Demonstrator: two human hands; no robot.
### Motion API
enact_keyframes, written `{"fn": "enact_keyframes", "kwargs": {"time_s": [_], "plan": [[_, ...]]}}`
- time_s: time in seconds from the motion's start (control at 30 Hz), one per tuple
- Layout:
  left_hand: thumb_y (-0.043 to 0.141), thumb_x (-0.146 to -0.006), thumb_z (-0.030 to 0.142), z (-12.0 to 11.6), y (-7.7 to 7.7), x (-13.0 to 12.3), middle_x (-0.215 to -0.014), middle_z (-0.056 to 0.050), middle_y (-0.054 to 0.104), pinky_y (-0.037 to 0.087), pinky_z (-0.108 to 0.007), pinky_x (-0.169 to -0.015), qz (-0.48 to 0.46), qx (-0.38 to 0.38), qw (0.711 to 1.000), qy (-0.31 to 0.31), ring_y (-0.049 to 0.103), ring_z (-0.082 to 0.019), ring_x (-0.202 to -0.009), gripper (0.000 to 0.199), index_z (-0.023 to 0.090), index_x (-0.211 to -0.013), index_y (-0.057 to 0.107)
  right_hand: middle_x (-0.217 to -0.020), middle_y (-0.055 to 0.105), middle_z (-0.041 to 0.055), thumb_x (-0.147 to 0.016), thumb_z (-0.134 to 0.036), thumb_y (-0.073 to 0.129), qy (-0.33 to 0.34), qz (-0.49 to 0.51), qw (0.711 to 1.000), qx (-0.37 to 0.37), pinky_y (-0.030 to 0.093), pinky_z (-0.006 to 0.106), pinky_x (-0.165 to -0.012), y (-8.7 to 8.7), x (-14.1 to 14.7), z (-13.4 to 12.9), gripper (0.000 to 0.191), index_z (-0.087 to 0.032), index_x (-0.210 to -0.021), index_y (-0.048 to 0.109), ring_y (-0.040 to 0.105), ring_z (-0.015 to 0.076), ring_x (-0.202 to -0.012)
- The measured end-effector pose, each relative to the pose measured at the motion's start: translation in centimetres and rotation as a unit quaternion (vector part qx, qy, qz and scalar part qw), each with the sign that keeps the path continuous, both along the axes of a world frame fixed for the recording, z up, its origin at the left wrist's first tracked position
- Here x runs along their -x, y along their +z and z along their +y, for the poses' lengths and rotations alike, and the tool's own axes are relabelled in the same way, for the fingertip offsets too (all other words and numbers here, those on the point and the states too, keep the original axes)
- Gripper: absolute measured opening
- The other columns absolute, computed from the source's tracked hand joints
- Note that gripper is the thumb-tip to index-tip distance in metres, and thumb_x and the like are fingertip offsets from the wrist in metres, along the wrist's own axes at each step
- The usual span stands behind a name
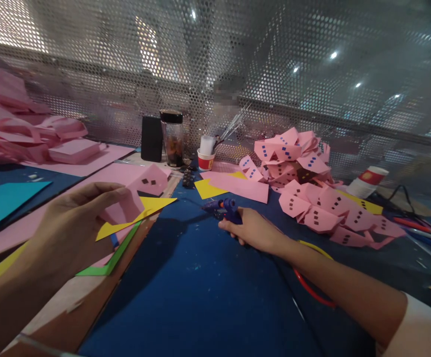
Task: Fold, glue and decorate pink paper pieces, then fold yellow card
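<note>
Between its thumb and fingers my left hand (70, 228) pinches a folded pink paper piece (151, 179) with two dark squares on its end. It hovers above yellow, green and pink paper sheets at the left. My right hand (254, 230) is wrapped round a blue glue gun (223, 206), whose nozzle points left over the blue table surface (186, 282). Part of the gun's handle is hidden by the fingers. Some gap separates the nozzle from the pink piece. Yellow paper (210, 188) and a pink strip (241, 187) lie just behind the gun.
Folded pink pieces with dark squares form a pile (293, 153) at the back right. More pink paper (11, 124) is heaped at the left. A lidded glass jar (173, 139), a paper cup (205, 161) and a tipped cup (369, 181) stand near the perforated metal wall (186, 64).
</note>
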State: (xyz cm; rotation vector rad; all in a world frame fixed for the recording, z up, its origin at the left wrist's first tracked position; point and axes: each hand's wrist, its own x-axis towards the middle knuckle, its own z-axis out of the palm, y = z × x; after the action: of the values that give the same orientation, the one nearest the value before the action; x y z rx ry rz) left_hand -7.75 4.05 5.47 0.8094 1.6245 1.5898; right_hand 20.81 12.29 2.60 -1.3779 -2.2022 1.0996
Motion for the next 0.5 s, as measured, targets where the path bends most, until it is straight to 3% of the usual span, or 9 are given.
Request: {"fn": "enact_keyframes", "kwargs": {"time_s": [0.5], "plan": [[0.084, -0.052, 0.032, 0.03, 0.6, -0.58, -0.07, 0.002, 0.065, 0.05, -0.019, -0.042, -0.031, -0.021, 0.999, -0.009, 0.061, -0.014, -0.06, 0.037, 0.02, -0.084, 0.069, -0.068, 0.064, -0.0001, -0.089, -0.05, 0.059, -0.004, 0.006, 1.0, -0.009, 0.039, 0.022, -0.043, -0.04, -0.06, -0.12, 0.032, -0.018, -0.087, 0.061, 0.055, 0.0088, -0.045]]}}
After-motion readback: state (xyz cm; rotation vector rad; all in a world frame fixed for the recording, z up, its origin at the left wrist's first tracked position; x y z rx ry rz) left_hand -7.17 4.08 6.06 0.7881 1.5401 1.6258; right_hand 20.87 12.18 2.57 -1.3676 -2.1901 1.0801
